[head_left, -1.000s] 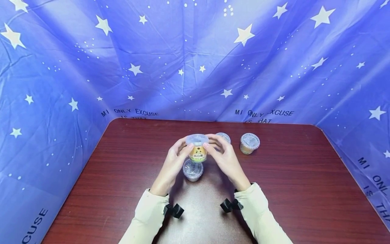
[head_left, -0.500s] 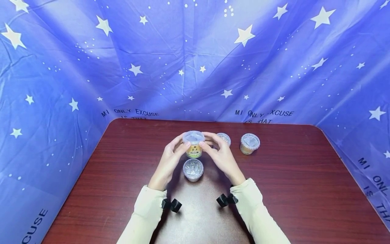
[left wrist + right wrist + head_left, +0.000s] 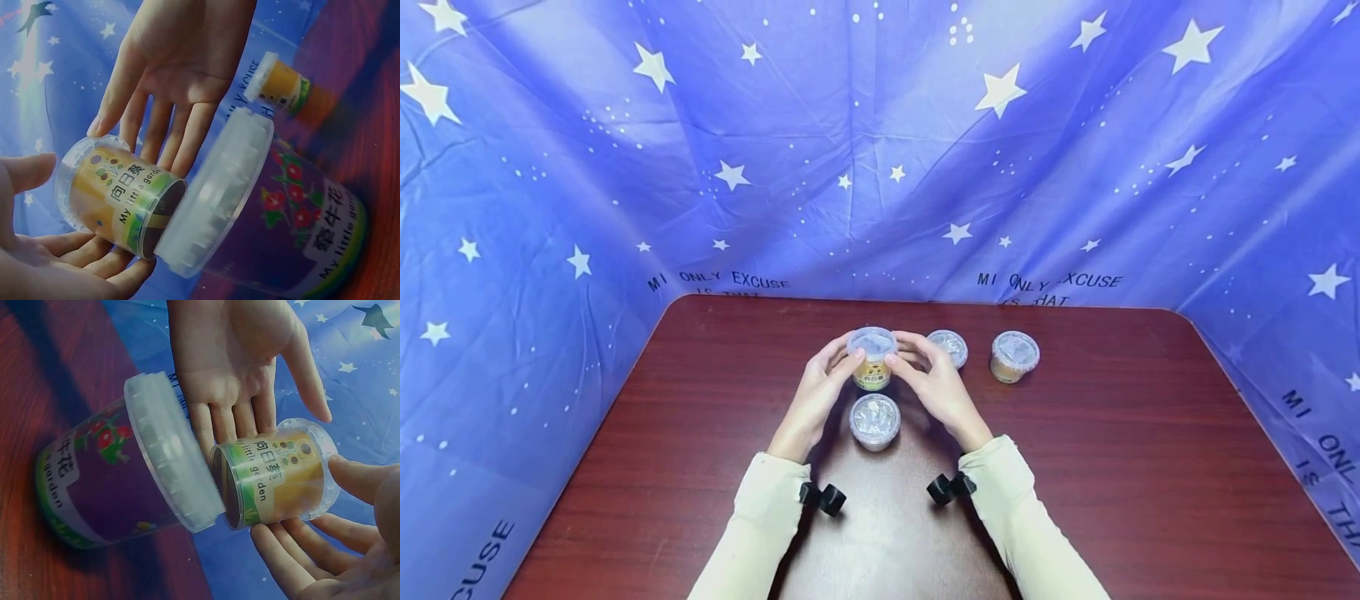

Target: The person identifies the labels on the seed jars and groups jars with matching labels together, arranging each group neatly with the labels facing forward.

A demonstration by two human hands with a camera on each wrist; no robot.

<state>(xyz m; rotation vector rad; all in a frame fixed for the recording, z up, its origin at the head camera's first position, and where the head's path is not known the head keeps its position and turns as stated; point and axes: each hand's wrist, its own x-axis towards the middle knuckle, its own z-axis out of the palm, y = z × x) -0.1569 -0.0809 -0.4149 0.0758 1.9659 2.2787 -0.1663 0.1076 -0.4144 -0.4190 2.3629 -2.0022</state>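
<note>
A small lidded plastic cup with a yellow sunflower label [image 3: 873, 371] is held between both hands. Its base seems raised off the table, about level with the lid of the purple-labelled cup [image 3: 294, 219] in the wrist views. The left hand [image 3: 808, 398] grips its left side, fingers behind and below; in the left wrist view that thumb looks slightly off the lid's edge. From the other side the right hand [image 3: 942, 392] grips it, its thumb on the lid edge. The purple-labelled cup stands on the table just in front, towards the person.
Another lidded cup [image 3: 951, 345] stands behind the right hand, partly covered by its fingers. Farther right is a lidded cup with yellowish contents or label [image 3: 1015, 357]. The reddish-brown table [image 3: 1120, 467] is surrounded by blue star-patterned cloth [image 3: 880, 125].
Both hands have shifted slightly left and back with the sunflower cup. It overlapped the front cup in the head view before; now the front cup's whole lid shows.
</note>
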